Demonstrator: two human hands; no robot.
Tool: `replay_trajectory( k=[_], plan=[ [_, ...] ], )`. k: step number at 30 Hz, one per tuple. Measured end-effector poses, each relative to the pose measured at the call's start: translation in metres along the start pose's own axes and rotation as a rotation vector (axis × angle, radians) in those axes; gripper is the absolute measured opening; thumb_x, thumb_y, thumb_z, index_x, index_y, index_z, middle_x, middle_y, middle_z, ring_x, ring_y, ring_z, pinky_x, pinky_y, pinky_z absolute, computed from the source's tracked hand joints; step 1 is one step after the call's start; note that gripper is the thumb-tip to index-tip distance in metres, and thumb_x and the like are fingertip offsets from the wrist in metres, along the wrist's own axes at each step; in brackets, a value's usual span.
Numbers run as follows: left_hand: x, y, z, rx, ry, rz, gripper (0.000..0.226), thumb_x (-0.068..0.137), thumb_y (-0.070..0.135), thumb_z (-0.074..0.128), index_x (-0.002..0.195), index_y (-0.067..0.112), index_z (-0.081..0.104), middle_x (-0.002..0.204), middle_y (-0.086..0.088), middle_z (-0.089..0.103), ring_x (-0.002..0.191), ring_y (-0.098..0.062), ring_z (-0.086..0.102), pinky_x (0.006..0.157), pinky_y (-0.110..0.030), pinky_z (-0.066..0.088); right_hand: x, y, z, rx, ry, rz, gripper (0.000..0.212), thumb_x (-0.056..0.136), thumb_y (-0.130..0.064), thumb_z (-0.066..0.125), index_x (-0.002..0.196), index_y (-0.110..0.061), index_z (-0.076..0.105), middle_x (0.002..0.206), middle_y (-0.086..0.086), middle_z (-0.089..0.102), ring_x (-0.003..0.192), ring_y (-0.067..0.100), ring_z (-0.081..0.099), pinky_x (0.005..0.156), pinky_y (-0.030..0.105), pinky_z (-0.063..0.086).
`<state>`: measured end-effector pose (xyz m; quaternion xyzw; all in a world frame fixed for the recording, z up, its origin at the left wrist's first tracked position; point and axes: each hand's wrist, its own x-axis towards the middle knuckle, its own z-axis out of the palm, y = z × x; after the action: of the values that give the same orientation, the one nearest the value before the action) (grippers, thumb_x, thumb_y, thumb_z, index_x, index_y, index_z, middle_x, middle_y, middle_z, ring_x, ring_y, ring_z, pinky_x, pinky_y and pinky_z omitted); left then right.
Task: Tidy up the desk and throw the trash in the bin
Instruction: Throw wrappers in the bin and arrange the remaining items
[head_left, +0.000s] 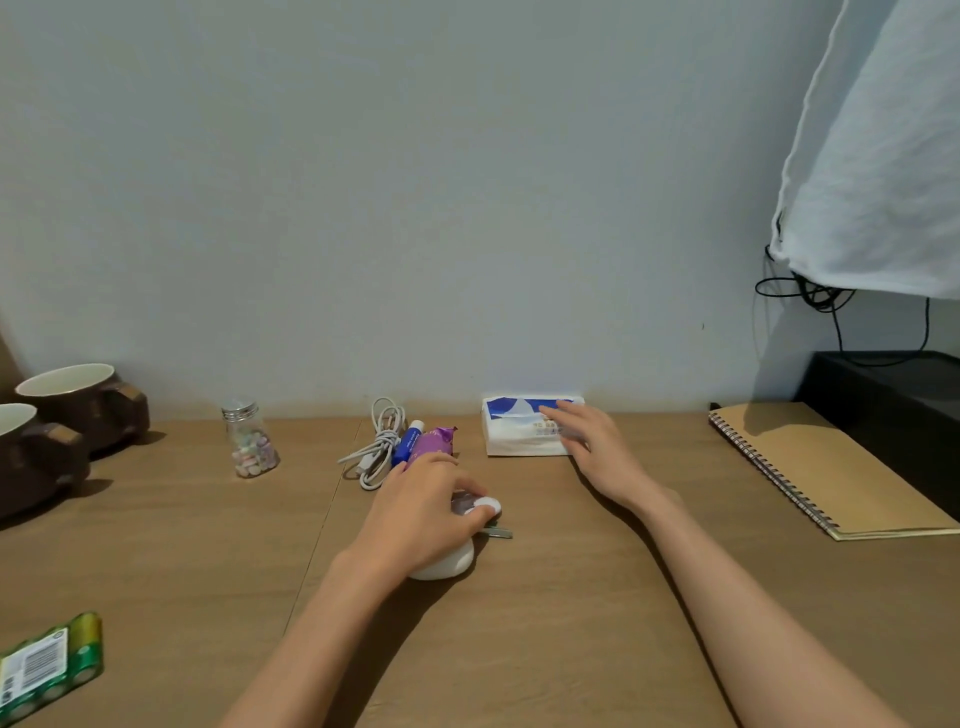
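Wooden surface (571, 597), viewed from above. Left hand (423, 506) near the middle, curled over a white object (447, 566); purple wrapper (434, 441) just beyond its fingertips, long axis pointing toward far edge. Right hand (587, 441), fingers straight, resting on tissue pack (519, 436) along far edge.

One wide-angle camera sits on the person's head and looks forward and down across the light brown wooden counter (545, 613) toward the plain pale wall (415, 182) behind it. It is close: both bare forearms enter from the bottom edge, the left hand (421, 512) over a white rounded object (447, 566) near the centre, the right hand (587, 441) just beyond. The view spans from two brown ceramic mugs (88, 410) at the left edge to a tan spiral-bound notebook (831, 467) and a hanging white cloth (878, 145) at the right.
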<state>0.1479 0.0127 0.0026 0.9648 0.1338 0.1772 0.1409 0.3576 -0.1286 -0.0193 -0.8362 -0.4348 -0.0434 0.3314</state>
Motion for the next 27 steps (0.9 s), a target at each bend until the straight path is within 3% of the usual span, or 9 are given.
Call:
replay_trajectory(
  k=[5, 8, 10, 13, 16, 19, 24, 27],
  plan=[
    [0.001, -0.001, 0.0, -0.121, 0.017, 0.036, 0.033, 0.087, 0.048, 0.057, 0.113, 0.032, 0.068, 0.122, 0.019, 0.062, 0.117, 0.0, 0.05, 0.098, -0.03, 0.042, -0.001, -0.001, 0.003, -0.101, 0.097, 0.026, 0.042, 0.096, -0.014, 0.052, 0.132, -0.035, 0.055, 0.148, 0.003, 0.043, 0.136, 0.027, 0.033, 0.11, 0.039, 0.028],
    [0.001, -0.001, -0.004, -0.341, 0.101, 0.0, 0.023, 0.09, 0.031, 0.059, 0.11, 0.028, 0.07, 0.117, 0.016, 0.065, 0.107, 0.003, 0.055, 0.092, -0.017, 0.043, -0.006, -0.01, 0.0, -0.159, 0.145, 0.07, 0.044, 0.096, -0.019, 0.052, 0.134, -0.039, 0.051, 0.154, 0.0, 0.033, 0.137, 0.026, 0.024, 0.11, 0.043, 0.028],
    [0.002, -0.002, -0.009, -0.443, 0.206, -0.045, 0.021, 0.09, 0.02, 0.06, 0.107, 0.024, 0.071, 0.113, 0.013, 0.067, 0.1, 0.004, 0.055, 0.084, -0.006, 0.04, -0.01, -0.024, -0.005, -0.112, 0.191, 0.056, 0.042, 0.094, -0.02, 0.054, 0.133, -0.037, 0.054, 0.15, -0.001, 0.035, 0.134, 0.024, 0.023, 0.11, 0.04, 0.028],
    [0.002, -0.009, -0.016, -0.478, 0.294, -0.149, 0.024, 0.089, 0.016, 0.059, 0.109, 0.025, 0.068, 0.113, 0.009, 0.065, 0.095, 0.001, 0.054, 0.079, -0.012, 0.043, -0.018, -0.054, -0.009, 0.007, 0.236, -0.022, 0.026, 0.092, -0.022, 0.057, 0.115, -0.032, 0.065, 0.13, -0.005, 0.051, 0.12, 0.017, 0.035, 0.101, 0.031, 0.033],
    [0.003, -0.018, -0.016, -0.394, 0.211, -0.256, 0.035, 0.084, 0.031, 0.067, 0.118, 0.027, 0.062, 0.119, 0.004, 0.06, 0.095, -0.01, 0.056, 0.08, -0.025, 0.049, -0.032, -0.086, -0.012, 0.152, 0.048, -0.068, 0.016, 0.091, -0.024, 0.057, 0.098, -0.03, 0.07, 0.106, -0.016, 0.063, 0.1, 0.005, 0.051, 0.083, 0.017, 0.037],
    [0.002, -0.02, -0.014, -0.336, 0.127, -0.307, 0.049, 0.076, 0.042, 0.072, 0.121, 0.028, 0.059, 0.117, 0.0, 0.057, 0.093, -0.014, 0.058, 0.082, -0.036, 0.055, -0.045, -0.101, -0.003, 0.155, -0.195, -0.116, 0.012, 0.089, -0.023, 0.062, 0.095, -0.024, 0.072, 0.093, -0.021, 0.062, 0.089, -0.01, 0.052, 0.072, 0.003, 0.036],
    [0.001, -0.018, -0.016, -0.367, 0.082, -0.361, 0.05, 0.079, 0.041, 0.069, 0.126, 0.032, 0.054, 0.106, 0.005, 0.06, 0.093, -0.014, 0.057, 0.083, -0.038, 0.055, -0.051, -0.094, 0.011, 0.11, -0.24, -0.183, 0.015, 0.087, -0.029, 0.065, 0.1, -0.025, 0.07, 0.091, -0.025, 0.06, 0.081, -0.008, 0.052, 0.067, 0.01, 0.036],
    [0.002, -0.016, -0.014, -0.386, 0.097, -0.384, 0.05, 0.08, 0.036, 0.069, 0.128, 0.031, 0.054, 0.11, 0.003, 0.063, 0.094, -0.014, 0.057, 0.082, -0.035, 0.055, -0.05, -0.09, 0.012, 0.101, -0.246, -0.189, 0.013, 0.086, -0.034, 0.065, 0.098, -0.03, 0.067, 0.096, -0.021, 0.064, 0.088, 0.001, 0.053, 0.074, 0.021, 0.043]
  ],
)
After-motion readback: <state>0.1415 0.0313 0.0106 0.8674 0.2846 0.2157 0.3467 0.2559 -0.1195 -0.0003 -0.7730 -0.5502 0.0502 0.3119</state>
